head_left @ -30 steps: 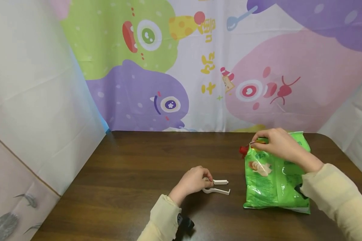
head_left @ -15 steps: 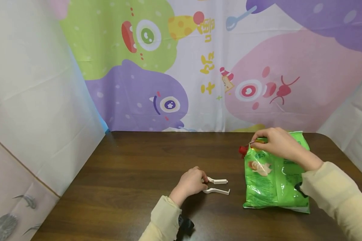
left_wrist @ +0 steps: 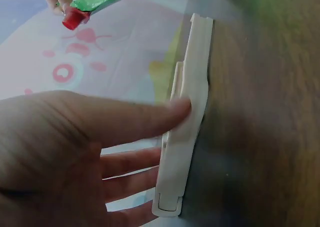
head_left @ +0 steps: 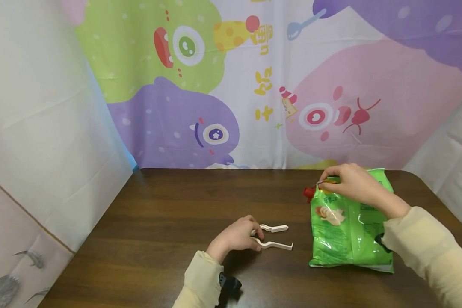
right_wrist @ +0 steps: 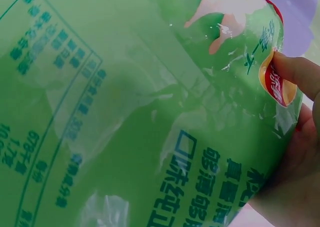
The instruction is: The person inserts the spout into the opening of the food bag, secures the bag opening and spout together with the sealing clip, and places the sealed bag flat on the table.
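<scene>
My left hand (head_left: 235, 235) holds a white bag clip (head_left: 276, 244) low over the table, thumb on one arm and fingers by the other. The clip's two arms are spread apart, pointing right. In the left wrist view the thumb lies against the clip (left_wrist: 195, 87) with the other fingers behind it. To the right stands a green snack bag (head_left: 342, 244) with printed text. My right hand (head_left: 354, 184) pinches its upper left edge between thumb and fingers. A red piece (head_left: 309, 193) sticks out at that corner. The right wrist view is mostly filled by the bag (right_wrist: 125, 112).
The brown wooden table (head_left: 150, 256) reaches back to a cartoon-printed curtain (head_left: 262, 141). A pale cloth (head_left: 54, 107) hangs along the left side. Each wrist wears a black device, the left one (head_left: 231, 285) close to the tabletop.
The left hand has shifted slightly left, and the clip's arms have spread wider. The right hand keeps its pinch on the bag, almost unmoved.
</scene>
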Demonstrator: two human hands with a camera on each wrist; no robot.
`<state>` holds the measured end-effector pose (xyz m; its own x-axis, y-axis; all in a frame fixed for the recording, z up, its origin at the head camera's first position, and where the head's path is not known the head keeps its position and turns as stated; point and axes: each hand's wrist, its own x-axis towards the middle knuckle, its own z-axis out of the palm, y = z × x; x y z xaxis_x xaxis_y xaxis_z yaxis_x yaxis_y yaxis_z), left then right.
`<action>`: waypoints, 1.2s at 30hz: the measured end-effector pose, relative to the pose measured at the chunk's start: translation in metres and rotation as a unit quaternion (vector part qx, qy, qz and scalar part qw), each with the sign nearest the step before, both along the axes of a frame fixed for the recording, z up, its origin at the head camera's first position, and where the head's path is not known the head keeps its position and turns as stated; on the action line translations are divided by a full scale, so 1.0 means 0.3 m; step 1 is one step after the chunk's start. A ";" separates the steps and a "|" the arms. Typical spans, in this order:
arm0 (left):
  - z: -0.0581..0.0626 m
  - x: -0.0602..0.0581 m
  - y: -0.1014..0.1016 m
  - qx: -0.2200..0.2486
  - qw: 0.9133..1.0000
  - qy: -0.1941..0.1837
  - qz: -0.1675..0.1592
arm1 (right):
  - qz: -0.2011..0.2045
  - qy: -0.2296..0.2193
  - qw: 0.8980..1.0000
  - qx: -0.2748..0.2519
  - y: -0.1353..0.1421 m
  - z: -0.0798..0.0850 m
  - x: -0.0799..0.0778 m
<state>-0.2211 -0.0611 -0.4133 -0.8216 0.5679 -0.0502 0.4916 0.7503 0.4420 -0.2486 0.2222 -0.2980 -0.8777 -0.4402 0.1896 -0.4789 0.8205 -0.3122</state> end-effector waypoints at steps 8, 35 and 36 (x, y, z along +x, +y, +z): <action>-0.012 -0.002 0.001 -0.001 0.999 0.041 -0.009 | -0.004 -0.011 1.000 0.001 -0.010 -0.003 -0.003; 0.021 -0.015 0.072 0.169 0.980 0.078 0.069 | -0.012 0.046 0.999 -0.022 -0.020 -0.030 -0.001; 0.025 -0.014 0.076 0.174 0.979 0.076 0.073 | -0.012 0.049 0.998 -0.023 -0.021 -0.031 -0.001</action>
